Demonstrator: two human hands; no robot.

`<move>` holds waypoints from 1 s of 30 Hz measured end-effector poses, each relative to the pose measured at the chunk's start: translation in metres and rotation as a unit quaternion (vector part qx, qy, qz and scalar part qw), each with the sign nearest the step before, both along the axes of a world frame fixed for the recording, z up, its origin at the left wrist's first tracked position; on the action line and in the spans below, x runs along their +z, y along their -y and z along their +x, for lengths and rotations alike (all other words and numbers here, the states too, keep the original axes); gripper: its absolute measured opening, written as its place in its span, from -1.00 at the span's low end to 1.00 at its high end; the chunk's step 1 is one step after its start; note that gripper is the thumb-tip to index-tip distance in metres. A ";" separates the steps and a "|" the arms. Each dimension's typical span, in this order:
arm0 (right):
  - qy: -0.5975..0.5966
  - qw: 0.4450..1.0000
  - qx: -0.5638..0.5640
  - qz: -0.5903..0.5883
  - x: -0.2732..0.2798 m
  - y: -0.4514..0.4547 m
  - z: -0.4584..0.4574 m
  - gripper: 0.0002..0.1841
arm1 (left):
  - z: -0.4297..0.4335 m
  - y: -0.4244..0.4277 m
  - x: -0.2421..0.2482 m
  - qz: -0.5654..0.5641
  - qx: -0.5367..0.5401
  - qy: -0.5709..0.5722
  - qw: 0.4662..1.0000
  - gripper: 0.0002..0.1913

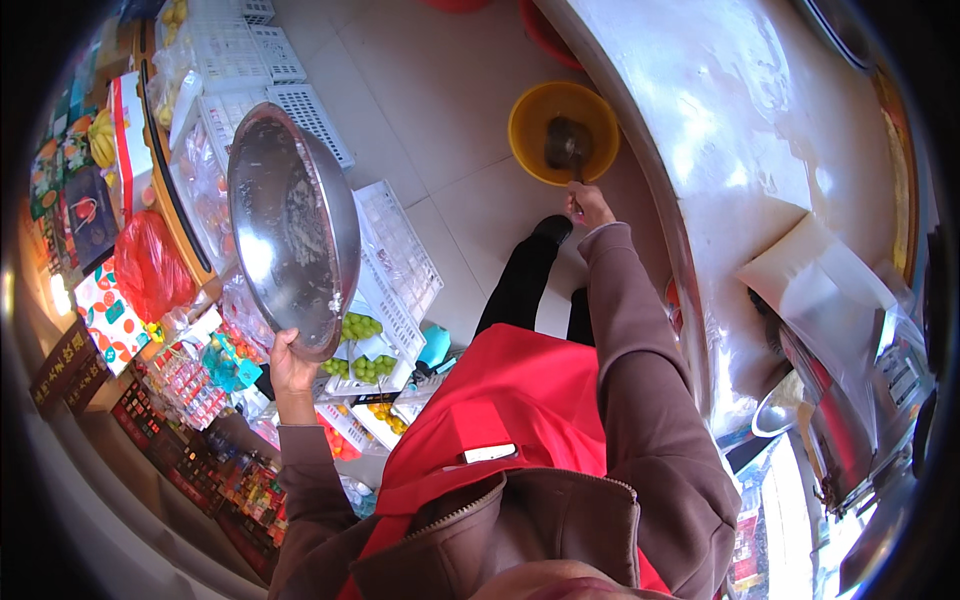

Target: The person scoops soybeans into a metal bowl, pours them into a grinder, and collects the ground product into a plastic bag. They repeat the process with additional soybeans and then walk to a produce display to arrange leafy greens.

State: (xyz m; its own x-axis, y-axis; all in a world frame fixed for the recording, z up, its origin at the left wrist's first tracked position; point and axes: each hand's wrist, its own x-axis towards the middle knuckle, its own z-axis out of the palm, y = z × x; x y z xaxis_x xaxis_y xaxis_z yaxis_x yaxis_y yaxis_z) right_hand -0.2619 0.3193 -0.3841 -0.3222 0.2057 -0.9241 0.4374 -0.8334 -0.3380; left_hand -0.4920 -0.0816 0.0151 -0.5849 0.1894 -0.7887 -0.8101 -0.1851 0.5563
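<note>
My left hand (292, 369) grips the rim of a large stainless steel bowl (289, 225), holding it up on its side with the opening tilted towards me. White residue streaks the bowl's inner wall, and a small clump clings near its lower rim. Straight ahead, my right hand (589, 205) is closed around the handle of a ladle (568, 142). The ladle's dark, rounded head is inside a yellow plastic basin (529, 124) at floor level. Whether there is liquid in the basin is hard to tell.
A shiny pale counter (720, 150) curves along my right. To the left, white plastic crates (397, 247) hold green grapes (373, 367) and other fruit beside shelves of packaged goods. A red tub (541, 37) stands beyond the basin. Plastic bags (840, 292) lie on the counter.
</note>
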 end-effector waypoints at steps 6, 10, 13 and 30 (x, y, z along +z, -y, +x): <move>-0.156 0.903 -0.256 -0.307 0.091 -0.009 0.052 -0.85 | -0.010 -0.019 -0.009 0.002 -0.033 0.025 0.999 -0.60; -0.256 0.883 -0.271 -0.285 0.209 -0.007 0.096 -0.88 | -0.021 -0.042 -0.015 0.017 -0.066 0.034 0.997 -0.66; -0.325 0.873 -0.272 -0.242 0.314 -0.013 0.119 -0.85 | -0.026 -0.065 -0.013 0.027 -0.102 0.031 0.994 -0.74; -0.373 0.882 -0.240 0.160 0.729 0.006 0.213 -0.85 | 0.084 -0.353 0.158 0.221 -0.450 -0.053 0.864 -0.60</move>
State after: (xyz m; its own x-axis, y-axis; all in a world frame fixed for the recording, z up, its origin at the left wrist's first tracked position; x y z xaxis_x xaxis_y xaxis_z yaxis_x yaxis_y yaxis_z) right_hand -0.0493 0.3133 0.3445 -0.6208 0.6959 -0.3610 -0.3844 -0.6715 -0.6335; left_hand -0.4084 0.2718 0.1734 -0.1083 0.8739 -0.4739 -0.6855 0.2796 0.6722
